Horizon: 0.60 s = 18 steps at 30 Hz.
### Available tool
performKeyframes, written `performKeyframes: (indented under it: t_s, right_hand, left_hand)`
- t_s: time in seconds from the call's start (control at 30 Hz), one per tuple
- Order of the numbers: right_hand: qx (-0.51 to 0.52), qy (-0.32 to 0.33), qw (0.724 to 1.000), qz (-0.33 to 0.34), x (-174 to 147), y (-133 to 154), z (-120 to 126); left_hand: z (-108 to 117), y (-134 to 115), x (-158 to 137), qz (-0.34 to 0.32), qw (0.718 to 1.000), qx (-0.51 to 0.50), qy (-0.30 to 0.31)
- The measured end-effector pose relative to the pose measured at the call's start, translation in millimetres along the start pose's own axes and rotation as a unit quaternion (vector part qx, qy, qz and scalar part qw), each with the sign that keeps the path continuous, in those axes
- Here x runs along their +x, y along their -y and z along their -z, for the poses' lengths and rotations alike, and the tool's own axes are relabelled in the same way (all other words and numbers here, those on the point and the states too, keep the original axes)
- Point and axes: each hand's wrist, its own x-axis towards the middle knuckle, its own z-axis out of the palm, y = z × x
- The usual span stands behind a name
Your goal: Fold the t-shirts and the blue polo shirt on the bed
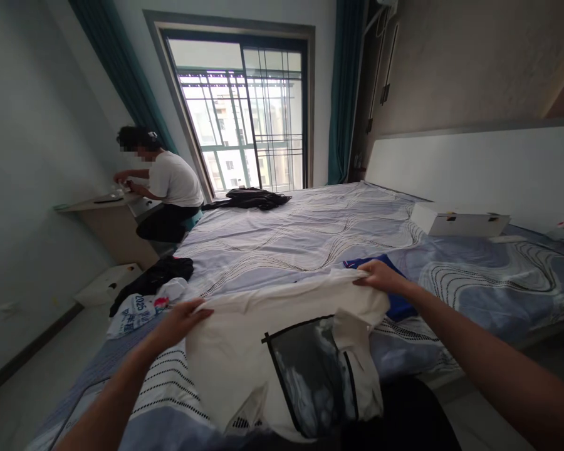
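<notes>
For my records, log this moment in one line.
left hand: grips cream garment | right hand: grips cream garment | dark print: upward | blue cloth: on bed

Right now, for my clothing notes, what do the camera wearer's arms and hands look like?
The left forearm and right forearm are bare where they show, with no sleeve in view. The left hand and right hand are ungloved. I see no watch or bracelet; finer details are too small to tell.

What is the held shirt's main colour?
The shirt is mainly off-white, clearest in the head view.
</notes>
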Motion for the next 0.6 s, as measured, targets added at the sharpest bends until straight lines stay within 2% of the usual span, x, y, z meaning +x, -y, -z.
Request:
performKeyframes:
  t_s: [0.07,0.17,0.2,0.27,0.37,0.43,0.53,0.6]
  right_hand:
    - [0.039,0.055,0.998,0.005,-9,-28,-29]
    - [0.13,0.074,0.989,0.017,-43,-60,-71]
    - [0.138,0.071,0.988,0.012,-54,-67,-84]
    - [0.092,0.058,0.994,-0.007,-68,-76,-107]
    - [-0.038,0.057,0.998,-0.016,-67,-77,-134]
    - [-0.094,0.078,0.993,-0.005,-57,-71,-147]
    - [-0.113,0.095,0.989,-0.009,-39,-54,-157]
    - [-0.088,0.089,0.992,-0.016,-35,-39,-154]
  left_hand:
    - [-30,31,-29,0.057,0.993,-0.076,0.074]
    - [-72,74,-82,0.113,0.981,-0.152,0.046]
    - [-85,82,-97,0.107,0.982,-0.148,0.038]
    - [-108,88,-113,0.051,0.994,-0.092,0.038]
    - [-142,73,-107,-0.054,0.995,0.048,0.069]
    - [-165,54,-93,-0.079,0.984,0.104,0.123]
    - [-193,22,-75,-0.097,0.971,0.099,0.193]
    - [-197,5,-73,-0.093,0.971,0.057,0.214]
